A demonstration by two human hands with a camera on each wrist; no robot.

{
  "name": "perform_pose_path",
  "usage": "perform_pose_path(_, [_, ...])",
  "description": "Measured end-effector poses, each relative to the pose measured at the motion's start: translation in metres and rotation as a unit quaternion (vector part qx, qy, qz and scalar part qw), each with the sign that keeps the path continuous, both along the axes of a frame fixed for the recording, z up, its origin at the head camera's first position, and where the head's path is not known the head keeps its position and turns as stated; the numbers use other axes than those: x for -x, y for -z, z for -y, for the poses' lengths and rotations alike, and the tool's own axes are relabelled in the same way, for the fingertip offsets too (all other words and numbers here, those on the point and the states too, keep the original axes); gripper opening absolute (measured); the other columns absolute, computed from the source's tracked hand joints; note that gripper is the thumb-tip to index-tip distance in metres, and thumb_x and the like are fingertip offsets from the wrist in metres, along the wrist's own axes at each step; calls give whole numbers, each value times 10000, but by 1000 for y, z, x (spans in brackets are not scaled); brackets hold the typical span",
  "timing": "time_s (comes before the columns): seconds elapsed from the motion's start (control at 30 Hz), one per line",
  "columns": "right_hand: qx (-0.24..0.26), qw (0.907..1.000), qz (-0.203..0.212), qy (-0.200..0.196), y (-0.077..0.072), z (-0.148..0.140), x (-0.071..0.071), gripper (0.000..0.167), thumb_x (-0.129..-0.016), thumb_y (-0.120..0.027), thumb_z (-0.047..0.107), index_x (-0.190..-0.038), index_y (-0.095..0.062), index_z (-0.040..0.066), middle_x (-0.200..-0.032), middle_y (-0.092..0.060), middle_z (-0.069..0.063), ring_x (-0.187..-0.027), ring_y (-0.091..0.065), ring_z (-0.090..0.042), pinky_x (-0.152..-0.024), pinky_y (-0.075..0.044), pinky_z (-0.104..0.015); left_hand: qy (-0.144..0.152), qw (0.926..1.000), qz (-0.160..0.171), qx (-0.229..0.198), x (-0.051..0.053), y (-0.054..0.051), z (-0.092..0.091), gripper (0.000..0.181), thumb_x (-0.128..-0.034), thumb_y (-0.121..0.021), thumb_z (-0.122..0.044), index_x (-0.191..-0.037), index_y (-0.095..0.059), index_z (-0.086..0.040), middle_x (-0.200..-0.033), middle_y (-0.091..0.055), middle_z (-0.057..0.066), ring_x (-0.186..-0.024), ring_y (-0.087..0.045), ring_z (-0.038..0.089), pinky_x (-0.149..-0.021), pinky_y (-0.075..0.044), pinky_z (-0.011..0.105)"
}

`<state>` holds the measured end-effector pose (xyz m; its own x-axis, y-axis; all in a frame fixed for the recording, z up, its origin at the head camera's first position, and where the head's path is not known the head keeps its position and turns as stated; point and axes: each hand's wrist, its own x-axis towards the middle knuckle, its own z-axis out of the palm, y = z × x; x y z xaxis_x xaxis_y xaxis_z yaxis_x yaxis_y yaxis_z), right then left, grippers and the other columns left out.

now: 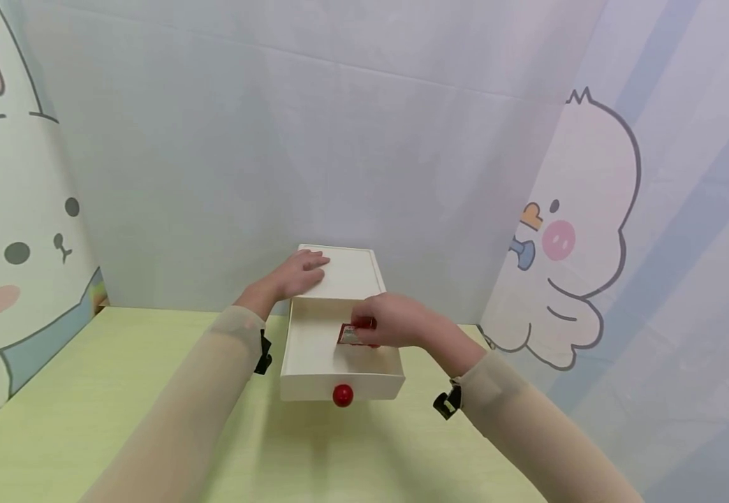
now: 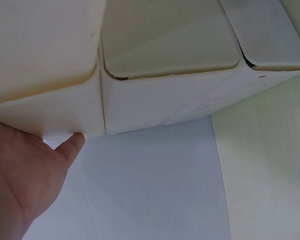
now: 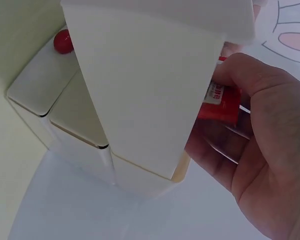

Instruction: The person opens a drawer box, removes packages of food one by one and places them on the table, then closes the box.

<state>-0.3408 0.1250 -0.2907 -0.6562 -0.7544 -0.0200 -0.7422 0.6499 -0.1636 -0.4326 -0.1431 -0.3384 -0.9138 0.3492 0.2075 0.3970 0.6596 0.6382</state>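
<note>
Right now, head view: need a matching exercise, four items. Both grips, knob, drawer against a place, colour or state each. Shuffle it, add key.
Column 1
1. left grip
2. right grip
3. knob
4. drawer

Column 2
A. round and red
B. pinching the packet
C. pulled out, white inside
D. resting on the top of the cabinet

Pairs: 1-D, 2-B, 3-A, 4-C
</note>
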Motion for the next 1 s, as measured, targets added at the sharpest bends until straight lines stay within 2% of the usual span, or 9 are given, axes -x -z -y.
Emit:
perform_pose_path(0.17, [326, 9994, -85, 120, -2, -4, -1, 39, -1039, -747, 216, -1037, -775, 189, -920, -719, 72, -767, -638, -90, -733, -569, -261, -43, 10000, 32, 28, 1, 1, 0, 597, -1136, -403, -330, -1674, -458, -78, -1817, -277, 171, -1725, -62, 405, -1384, -76, 642])
perform_pose_path(0.4, [792, 9960, 52, 411, -5, -13, -2, 75, -1024, -726, 215, -1084, -716, 173, -900, -716, 36, -811, -644, -131, -723, -571, -266, -75, 9999, 93, -14, -1, 0, 0, 591, -1131, -413, -319, -1670, -468, -84, -1816, -289, 158, -1728, -69, 390, -1385, -86, 638])
perform_pose_path(0.53, [1107, 9914, 315, 622, -4, -17, -3, 142, -1019, -728, 230, -1143, -704, 167, -1008, -757, 0, -888, -679, -154, -777, -625, -278, -88, 9999, 90, 0, -1, -2, -1, 588, -1132, -419, -318, -1668, -470, -80, -1813, -294, 163, -1726, -77, 396, -1384, -86, 639])
perform_pose_path(0.67, [1568, 9827, 533, 824, -1, -22, -2, 194, -1011, -725, 220, -1192, -699, 154, -1137, -779, -46, -978, -708, -194, -865, -667, -354, -112, 9999, 72, 40, -1, -2, -2, 588, -1134, -420, -322, -1669, -469, -84, -1813, -296, 159, -1726, -82, 398, -1384, -89, 640])
perform_pose_path(0.83, [2507, 9599, 845, 931, 6, -34, 8, 166, -1028, -680, 176, -1174, -709, 102, -1187, -789, -113, -1014, -730, -241, -901, -672, -413, -124, 9998, 95, 78, -2, -3, -2, 589, -1136, -416, -329, -1673, -467, -94, -1816, -294, 152, -1727, -74, 394, -1383, -94, 642])
perform_pose_path(0.93, [3048, 9396, 1064, 1137, 8, -42, 13, 184, -1044, -672, 175, -1186, -714, 64, -1208, -788, -155, -1016, -736, -269, -904, -668, -406, -97, 9999, 134, 30, -2, -3, -2, 587, -1135, -413, -328, -1672, -470, -98, -1818, -292, 145, -1729, -68, 389, -1383, -87, 643])
perform_pose_path(1.0, [3403, 9215, 1277, 1371, 8, -48, 17, 215, -1052, -678, 193, -1216, -711, 57, -1240, -780, -167, -1030, -733, -275, -895, -668, -380, -79, 9998, 161, -2, -2, -3, -2, 586, -1136, -410, -328, -1674, -468, -101, -1821, -286, 139, -1730, -62, 384, -1383, -82, 645])
